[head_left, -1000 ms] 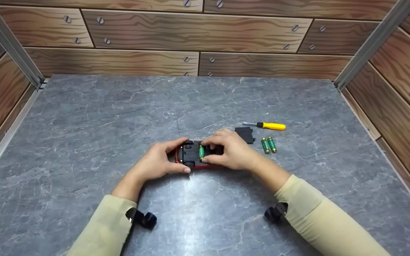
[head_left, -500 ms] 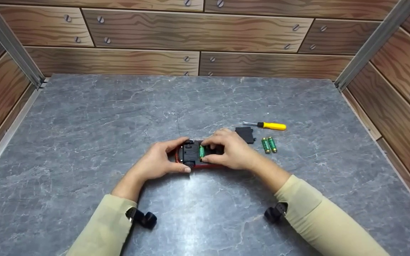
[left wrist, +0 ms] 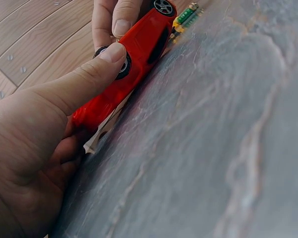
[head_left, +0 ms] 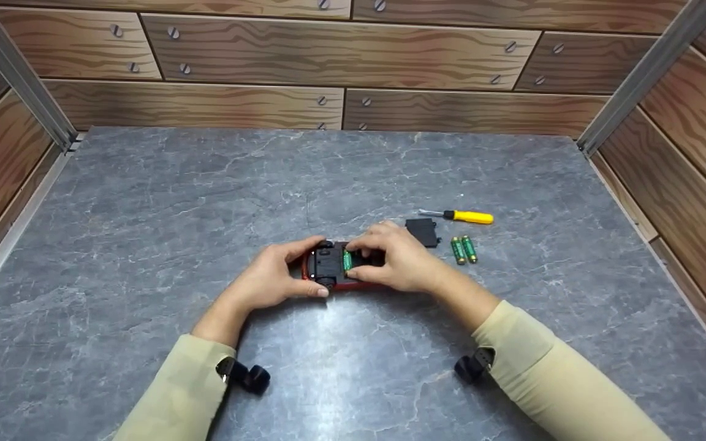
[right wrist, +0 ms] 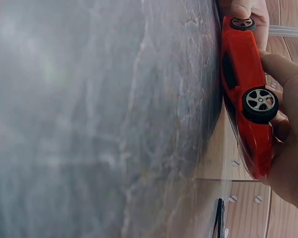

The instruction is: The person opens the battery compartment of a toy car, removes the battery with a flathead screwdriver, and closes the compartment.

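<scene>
A red toy car lies upside down on the table, its black underside up and a battery compartment open in the middle. My left hand grips one end of it, thumb on the near wheel and fingers round the far side. Over the compartment, my right hand pinches a green battery by its ends, thumb at the near end and a finger at the far one. In the left wrist view the car's red side shows under my thumb. The right wrist view shows the other wheel beside my right hand.
Two green batteries lie side by side right of the car. A black battery cover sits just beyond my right hand, with a yellow-handled screwdriver behind it. Wood-patterned panels wall in the grey table.
</scene>
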`<state>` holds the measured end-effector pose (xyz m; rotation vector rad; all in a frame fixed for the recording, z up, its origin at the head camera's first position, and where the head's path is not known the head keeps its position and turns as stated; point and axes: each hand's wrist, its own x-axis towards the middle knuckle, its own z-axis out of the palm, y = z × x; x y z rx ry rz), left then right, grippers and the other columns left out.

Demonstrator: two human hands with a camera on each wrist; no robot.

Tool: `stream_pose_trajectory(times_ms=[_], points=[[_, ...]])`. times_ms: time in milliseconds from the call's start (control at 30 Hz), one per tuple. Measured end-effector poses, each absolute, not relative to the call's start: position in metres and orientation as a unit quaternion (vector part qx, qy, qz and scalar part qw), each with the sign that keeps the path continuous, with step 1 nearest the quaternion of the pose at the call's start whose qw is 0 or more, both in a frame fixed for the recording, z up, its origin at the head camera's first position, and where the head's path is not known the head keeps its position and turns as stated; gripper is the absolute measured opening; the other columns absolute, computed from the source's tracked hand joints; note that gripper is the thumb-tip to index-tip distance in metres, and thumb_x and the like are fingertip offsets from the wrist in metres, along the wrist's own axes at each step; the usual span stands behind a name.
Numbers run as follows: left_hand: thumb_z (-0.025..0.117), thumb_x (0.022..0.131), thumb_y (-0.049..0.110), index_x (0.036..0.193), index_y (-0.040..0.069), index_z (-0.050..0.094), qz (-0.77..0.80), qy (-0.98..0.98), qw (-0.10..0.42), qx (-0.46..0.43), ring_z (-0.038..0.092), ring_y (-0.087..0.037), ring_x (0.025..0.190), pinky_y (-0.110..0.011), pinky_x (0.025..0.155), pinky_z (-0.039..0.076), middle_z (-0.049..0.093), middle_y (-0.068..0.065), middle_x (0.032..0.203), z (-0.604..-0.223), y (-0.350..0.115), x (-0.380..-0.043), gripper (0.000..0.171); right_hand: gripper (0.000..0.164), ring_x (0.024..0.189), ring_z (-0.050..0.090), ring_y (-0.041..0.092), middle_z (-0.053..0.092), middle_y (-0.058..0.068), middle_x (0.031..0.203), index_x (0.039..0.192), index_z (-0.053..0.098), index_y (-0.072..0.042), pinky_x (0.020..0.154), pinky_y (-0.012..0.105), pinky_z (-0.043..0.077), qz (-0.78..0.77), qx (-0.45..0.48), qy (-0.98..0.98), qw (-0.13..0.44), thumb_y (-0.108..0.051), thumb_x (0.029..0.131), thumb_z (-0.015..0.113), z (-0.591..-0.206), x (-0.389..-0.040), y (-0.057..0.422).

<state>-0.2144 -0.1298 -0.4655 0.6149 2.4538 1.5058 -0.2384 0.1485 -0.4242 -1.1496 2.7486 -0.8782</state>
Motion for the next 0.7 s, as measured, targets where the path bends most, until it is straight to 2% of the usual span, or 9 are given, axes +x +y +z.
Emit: stream_pose_trajectory(times_ms=[700], points=[[0.098,0.075,0.033,0.159,0.015,0.05,0.511,0.828,0.106,0.203,0.055,-0.025,0.141,-0.046,0.123,0.035,0.057,-0.008,0.155,-0.4653,-0.1295,-0.2147,0.099,0.039,0.102,0.058,0.022,0.07,0.0,0.104,0.122,0.079,-0.015,0.092,0.043,0.048,-0.293,-0.368,0.882,0.023,-0.038,0.09,0.083,-0.427,-0.2401,0.1488]])
